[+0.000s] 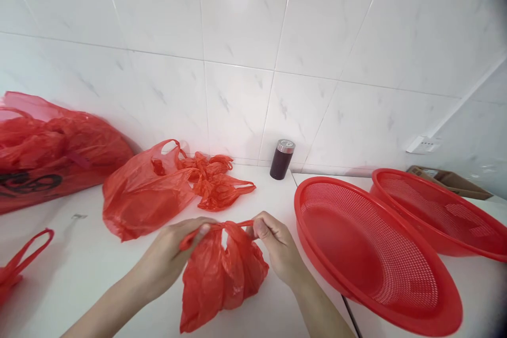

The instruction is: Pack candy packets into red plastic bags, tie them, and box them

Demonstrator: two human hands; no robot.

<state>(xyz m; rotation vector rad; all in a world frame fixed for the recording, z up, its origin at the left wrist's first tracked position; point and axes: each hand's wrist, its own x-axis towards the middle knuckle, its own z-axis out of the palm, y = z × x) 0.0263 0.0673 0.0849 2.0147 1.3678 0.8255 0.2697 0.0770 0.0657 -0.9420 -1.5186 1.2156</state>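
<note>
A red plastic bag (225, 280) hangs or rests in front of me over the white table, its two handles drawn out sideways and crossed at the top. My left hand (176, 248) pinches one handle, a bit of it sticking out past the thumb. On the other side, my right hand (275, 243) grips the other handle between thumb and fingers. The strip between both hands looks taut. What the bag contains, if anything, is hidden. Just beyond my left hand lies another red plastic bag (146, 195), with crumpled red bags (214, 179) against it.
A large, full red bag (59, 153) stands at the left by the tiled wall. Part of a red bag (24, 261) shows at the left edge. A dark cup (282, 161) stands near the wall. Two red plastic baskets (340, 243) and a cardboard box (451, 182) are at right.
</note>
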